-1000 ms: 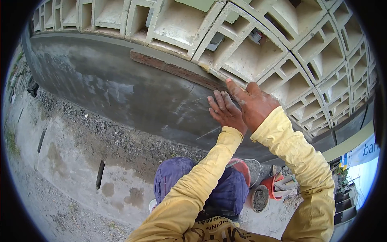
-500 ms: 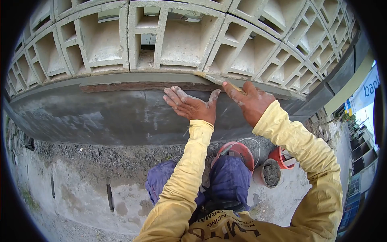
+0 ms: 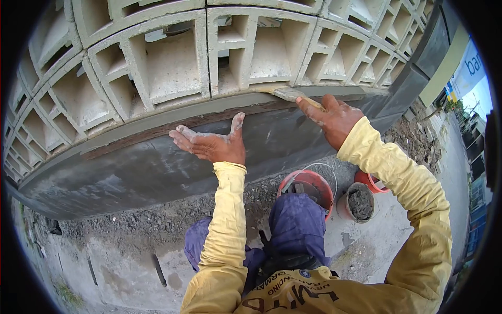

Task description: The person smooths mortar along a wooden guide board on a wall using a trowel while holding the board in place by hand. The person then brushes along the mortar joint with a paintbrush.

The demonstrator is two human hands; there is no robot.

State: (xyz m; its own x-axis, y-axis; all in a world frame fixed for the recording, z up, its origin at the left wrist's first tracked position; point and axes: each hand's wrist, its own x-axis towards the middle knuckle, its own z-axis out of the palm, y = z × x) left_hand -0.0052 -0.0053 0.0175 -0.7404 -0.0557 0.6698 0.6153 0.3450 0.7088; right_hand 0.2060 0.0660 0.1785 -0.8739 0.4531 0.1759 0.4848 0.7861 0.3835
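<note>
A paintbrush (image 3: pixel 288 94) lies with its pale bristles against the grey mortar ledge (image 3: pixel 230 103), just under the breeze blocks. My right hand (image 3: pixel 337 119) is closed around its handle, index finger stretched along it. Lower and to the left, my left hand (image 3: pixel 214 145) is open, palm turned up and thumb apart, holding nothing. Its fingertips are right by the brown wooden strip (image 3: pixel 172 131) that runs along the ledge's front edge. Grey residue coats the fingers of both hands.
Patterned breeze blocks (image 3: pixel 172 68) rise above the dark plastered wall (image 3: pixel 178 170). By my knees stand a red bucket (image 3: pixel 328 191) with a wire handle, a bucket of wet mortar (image 3: pixel 361 204) and another red bucket (image 3: pixel 368 180). Gravel (image 3: pixel 157 217) lines the wall's foot.
The view has swung left along the wall. My left hand has moved left along the wooden strip, and the brush in my right hand has shifted a little left along the ledge.
</note>
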